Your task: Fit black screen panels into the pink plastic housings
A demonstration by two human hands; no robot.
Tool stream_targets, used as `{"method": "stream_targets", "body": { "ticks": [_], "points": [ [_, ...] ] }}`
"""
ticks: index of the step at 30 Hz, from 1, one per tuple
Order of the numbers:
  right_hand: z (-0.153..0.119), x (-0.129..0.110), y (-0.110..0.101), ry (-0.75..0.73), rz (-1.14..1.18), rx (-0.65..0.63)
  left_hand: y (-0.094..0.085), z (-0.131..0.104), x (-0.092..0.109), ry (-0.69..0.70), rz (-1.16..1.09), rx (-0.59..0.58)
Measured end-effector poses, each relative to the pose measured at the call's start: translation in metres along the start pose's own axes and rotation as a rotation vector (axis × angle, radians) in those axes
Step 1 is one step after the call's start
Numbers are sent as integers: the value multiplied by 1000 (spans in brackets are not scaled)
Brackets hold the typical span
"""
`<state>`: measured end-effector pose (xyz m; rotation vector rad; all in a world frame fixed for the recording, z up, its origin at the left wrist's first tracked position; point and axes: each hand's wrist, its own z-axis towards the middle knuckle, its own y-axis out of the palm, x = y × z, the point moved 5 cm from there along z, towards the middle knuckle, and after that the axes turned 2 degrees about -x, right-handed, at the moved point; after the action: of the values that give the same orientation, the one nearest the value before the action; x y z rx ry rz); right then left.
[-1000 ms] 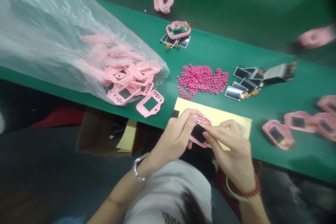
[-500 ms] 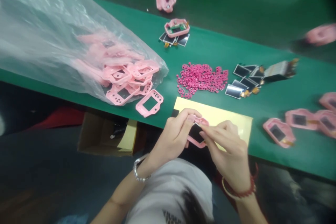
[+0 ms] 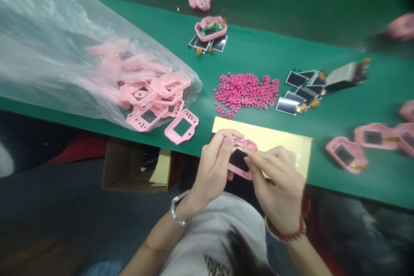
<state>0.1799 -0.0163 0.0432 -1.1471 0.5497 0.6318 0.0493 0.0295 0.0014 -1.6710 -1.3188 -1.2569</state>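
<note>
Pinching a pink plastic frame with a dark screen window (image 3: 239, 161) between both hands, your left hand (image 3: 213, 168) grips its left edge and your right hand (image 3: 278, 185) its right edge, just above the yellow paper sheet (image 3: 291, 144) at the near edge of the green table (image 3: 258, 58).

Pink plastic shell (image 3: 241, 160), console-shaped, dark rectangular screen seated in window. Tilted, lifted off table, over near edge of yellow sheet. Top edge and lower right side covered by fingers.
</note>
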Motion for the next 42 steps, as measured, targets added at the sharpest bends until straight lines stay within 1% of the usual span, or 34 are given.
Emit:
{"method": "stream_targets", "body": {
  "ticks": [5,9,11,13,15,17,20,22,25,27,30,32,35,39,42],
  "points": [
    [0,-3,4,-29,-177,28,-1,3,3,13,-55,74],
    [3,3,5,-64,-241,65,-1,10,5,72,0,124],
    [6,7,6,-77,-250,64,-1,12,3,76,33,165],
    [7,11,7,-57,-173,72,-2,11,1,63,39,216],
    [6,18,8,20,1,115,-2,9,-2,44,26,250],
    [2,26,15,176,213,128,-1,7,-3,36,8,269],
    [-6,31,37,399,505,32,-1,4,-2,68,20,311],
    [-9,29,50,498,631,-20,-1,3,-1,95,47,335],
    [-9,27,56,581,699,-8,-1,2,0,156,77,357],
    [-8,26,54,578,688,30,-1,2,5,266,99,375],
    [-7,24,50,531,631,82,0,0,16,474,122,399],
    [-7,23,48,511,593,106,1,0,20,553,135,415],
    [-5,20,48,477,548,123,0,0,23,575,151,444],
    [-2,17,43,418,418,169,0,-1,24,587,135,454],
    [-3,17,41,431,390,174,0,-3,22,583,113,442]
  ]
}}
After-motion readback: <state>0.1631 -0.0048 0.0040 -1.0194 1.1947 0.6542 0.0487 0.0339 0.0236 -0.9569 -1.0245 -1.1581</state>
